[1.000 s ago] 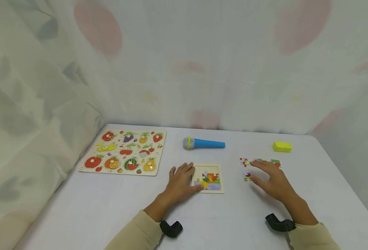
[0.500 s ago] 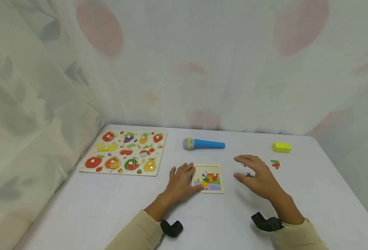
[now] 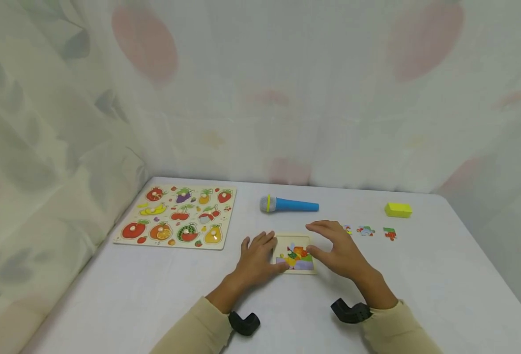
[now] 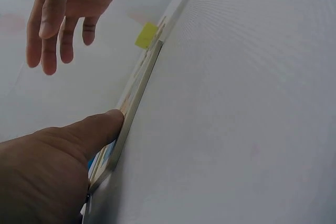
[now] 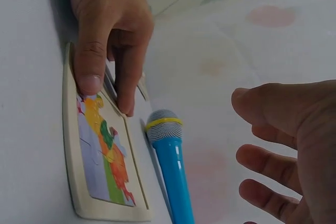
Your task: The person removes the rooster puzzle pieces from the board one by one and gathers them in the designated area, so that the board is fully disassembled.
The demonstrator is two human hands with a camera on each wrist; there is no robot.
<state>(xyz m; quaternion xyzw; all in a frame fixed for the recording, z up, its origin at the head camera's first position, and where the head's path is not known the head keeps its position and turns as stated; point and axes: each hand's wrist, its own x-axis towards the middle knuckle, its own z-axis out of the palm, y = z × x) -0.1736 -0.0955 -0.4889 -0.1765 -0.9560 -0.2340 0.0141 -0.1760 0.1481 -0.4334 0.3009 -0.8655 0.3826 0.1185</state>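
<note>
My left hand [image 3: 257, 260] rests at the left side of a small wooden jigsaw tray [image 3: 294, 239], its thumb pressing on the lower left corner. Part of the picture [image 5: 105, 150], with orange, green and purple, fills the tray's lower and right area. In the right wrist view the left fingers reach along the tray's far side. My right hand [image 3: 340, 251] hovers above the tray's right edge, thumb and fingers apart, with nothing seen between them. Beyond it lie loose jigsaw pieces [image 3: 365, 231] on the white table; the hand may hide others.
A blue toy microphone [image 3: 293, 204] lies behind the tray. At the left stands a flat fruit peg puzzle board [image 3: 172, 216], lying on the table. Toward the back right sits a yellow block [image 3: 398, 210]. Patterned cloth [image 3: 260, 98] closes off the back and sides.
My right hand has moved left from the loose pieces to the tray's right edge, uncovering several pieces on the way. The left hand stays on the tray.
</note>
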